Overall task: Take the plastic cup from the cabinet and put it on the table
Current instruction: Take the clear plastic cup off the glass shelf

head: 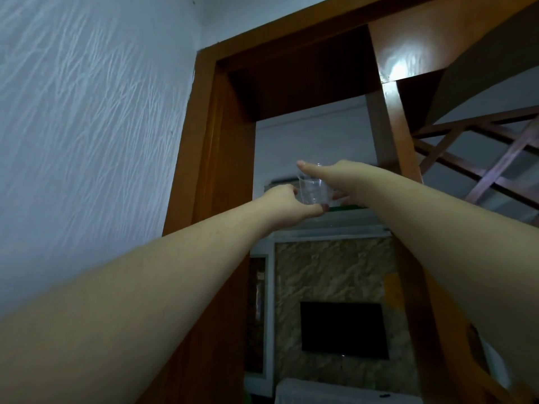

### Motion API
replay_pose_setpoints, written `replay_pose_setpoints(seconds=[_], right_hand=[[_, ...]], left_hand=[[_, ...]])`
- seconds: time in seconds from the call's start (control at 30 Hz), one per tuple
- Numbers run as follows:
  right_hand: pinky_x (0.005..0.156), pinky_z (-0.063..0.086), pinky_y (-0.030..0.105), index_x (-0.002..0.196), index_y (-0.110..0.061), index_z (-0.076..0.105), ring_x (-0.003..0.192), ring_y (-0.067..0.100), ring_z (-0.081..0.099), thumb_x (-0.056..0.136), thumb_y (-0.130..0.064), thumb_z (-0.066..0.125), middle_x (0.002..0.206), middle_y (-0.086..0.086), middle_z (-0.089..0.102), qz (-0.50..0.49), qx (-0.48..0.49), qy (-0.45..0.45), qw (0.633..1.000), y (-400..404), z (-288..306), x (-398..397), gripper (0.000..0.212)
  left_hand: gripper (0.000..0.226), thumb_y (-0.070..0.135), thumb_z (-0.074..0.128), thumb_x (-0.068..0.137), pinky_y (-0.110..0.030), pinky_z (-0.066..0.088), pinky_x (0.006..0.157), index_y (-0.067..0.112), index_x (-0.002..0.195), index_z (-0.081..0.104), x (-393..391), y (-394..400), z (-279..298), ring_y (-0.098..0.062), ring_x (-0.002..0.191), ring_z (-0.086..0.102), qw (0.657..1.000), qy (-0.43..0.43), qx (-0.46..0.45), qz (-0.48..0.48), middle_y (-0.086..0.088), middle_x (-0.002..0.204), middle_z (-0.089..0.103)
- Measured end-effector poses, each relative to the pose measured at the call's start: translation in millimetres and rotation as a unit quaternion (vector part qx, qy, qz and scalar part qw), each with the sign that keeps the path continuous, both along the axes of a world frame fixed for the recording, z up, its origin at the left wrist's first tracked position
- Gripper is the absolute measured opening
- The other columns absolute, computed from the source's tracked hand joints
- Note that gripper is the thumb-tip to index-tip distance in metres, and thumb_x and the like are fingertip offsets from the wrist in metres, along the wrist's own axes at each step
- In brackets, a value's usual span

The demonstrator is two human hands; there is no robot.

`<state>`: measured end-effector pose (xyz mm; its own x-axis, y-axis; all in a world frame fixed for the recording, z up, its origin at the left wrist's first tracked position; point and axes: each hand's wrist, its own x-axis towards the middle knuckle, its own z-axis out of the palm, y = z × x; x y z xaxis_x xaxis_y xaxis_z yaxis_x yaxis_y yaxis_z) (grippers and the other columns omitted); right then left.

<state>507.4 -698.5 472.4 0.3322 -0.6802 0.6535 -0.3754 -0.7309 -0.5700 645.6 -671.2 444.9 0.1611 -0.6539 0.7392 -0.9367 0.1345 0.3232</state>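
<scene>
Two hands, left hand [287, 201] and right hand [326, 174], are clamped on the cup [313, 189], held far out; no table is seen yet.

The plastic cup [312, 191] is clear and colourless; the door frame [201, 135] is orange-brown wood; the wall [87, 112] is pale blue-white with streaked texture; the panel [332, 269] is tan, marbled; the screen [344, 329] is black.

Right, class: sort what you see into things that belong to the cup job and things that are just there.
Belong to the job:
plastic cup
left hand
right hand

Just there:
wooden door frame
black screen
textured wall
</scene>
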Motion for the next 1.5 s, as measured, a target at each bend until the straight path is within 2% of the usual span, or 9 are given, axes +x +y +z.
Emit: replay_pose_setpoints(seconds=[0.13,0.4,0.53,0.67,0.87,1.0,1.2,1.37,1.5], right_hand=[[0.105,0.041,0.046,0.137,-0.003,0.041,0.121,0.033,0.055,0.083,-0.062,0.058,0.135,0.019,0.055,0.019,0.026,-0.024,0.999,-5.2,1.7,6.5,0.082],[0.101,0.046,0.051,0.136,-0.006,0.044,0.114,0.031,0.058,0.081,-0.058,0.065,0.122,0.014,0.06,0.083,0.008,-0.107,0.991,-5.4,2.8,5.2,0.079],[0.093,0.05,0.043,0.137,-0.005,0.043,0.111,0.027,0.06,0.08,-0.058,0.065,0.121,0.012,0.062,0.131,0.0,-0.131,0.983,8.4,2.4,0.6,0.08],[0.073,0.052,0.034,0.135,-0.007,0.047,0.102,0.023,0.063,0.079,-0.057,0.067,0.116,0.008,0.064,0.186,0.0,-0.154,0.97,27.7,-2.6,2.2,0.077],[0.071,0.053,0.032,0.135,-0.012,0.047,0.097,0.016,0.065,0.079,-0.059,0.066,0.111,0.003,0.065,0.228,-0.018,-0.114,0.967,49.5,-23.6,17.9,0.075],[0.065,0.053,0.026,0.135,-0.015,0.048,0.091,0.012,0.069,0.08,-0.058,0.065,0.107,0.0,0.068,0.243,-0.023,-0.097,0.965,61.7,-37.4,22.6,0.071],[0.091,0.051,0.043,0.135,-0.017,0.047,0.102,0.018,0.066,0.076,-0.067,0.062,0.119,0.002,0.064,0.252,0.002,-0.056,0.966,73.4,-67.7,19.8,0.079],[0.083,0.055,0.041,0.104,-0.03,0.059,0.102,0.022,0.067,0.078,-0.068,0.057,0.115,0.004,0.066,0.257,0.062,-0.085,0.961,78.1,-100.7,4.1,0.047],[0.089,0.055,0.044,0.119,-0.026,0.058,0.103,0.022,0.069,0.072,-0.067,0.063,0.118,0.004,0.068,0.244,0.085,-0.094,0.961,71.1,-134.5,-16.4,0.062]], left_hand=[[0.093,0.069,0.065,0.073,-0.025,0.036,0.054,0.012,0.142,0.037,-0.5,-1.6,-0.5,-0.028,0.115,0.054,0.999,0.005,0.011,0.033,-0.013,0.139,0.053],[0.096,0.071,0.061,0.073,-0.028,0.043,0.06,0.016,0.146,0.031,7.7,13.0,-11.2,-0.03,0.12,0.053,0.998,0.046,-0.015,0.027,-0.013,0.146,0.047],[0.082,0.069,0.051,0.082,-0.037,0.045,0.086,0.021,0.145,0.033,5.1,29.8,-23.0,-0.029,0.126,0.049,0.992,0.101,-0.058,-0.058,-0.009,0.147,0.046],[0.061,0.057,0.032,0.096,-0.045,0.042,0.106,0.015,0.139,0.043,-3.9,53.0,-37.8,-0.03,0.12,0.056,0.906,0.32,-0.106,-0.254,-0.015,0.134,0.057],[0.046,0.05,0.046,0.095,-0.038,0.061,0.081,0.012,0.118,0.059,-2.8,74.8,-62.1,-0.03,0.092,0.074,0.777,0.46,-0.081,-0.422,-0.021,0.113,0.07],[0.04,0.041,0.053,0.093,-0.034,0.062,0.073,0.012,0.12,0.059,4.4,82.2,-77.6,-0.025,0.088,0.075,0.76,0.465,-0.099,-0.444,-0.019,0.111,0.071],[0.054,0.048,0.063,0.076,-0.032,0.061,0.072,0.018,0.121,0.06,16.1,90.7,-112.2,-0.023,0.094,0.074,0.751,0.455,-0.077,-0.472,-0.011,0.102,0.077],[0.046,0.05,0.058,0.084,-0.029,0.057,0.08,0.021,0.12,0.061,10.1,90.1,-154.7,-0.017,0.101,0.071,0.76,0.424,-0.055,-0.49,-0.003,0.106,0.077],[0.04,0.044,0.054,0.091,-0.031,0.053,0.089,0.016,0.119,0.06,-8.5,87.9,-184.9,-0.018,0.103,0.07,0.744,0.45,-0.025,-0.493,-0.007,0.109,0.075]])
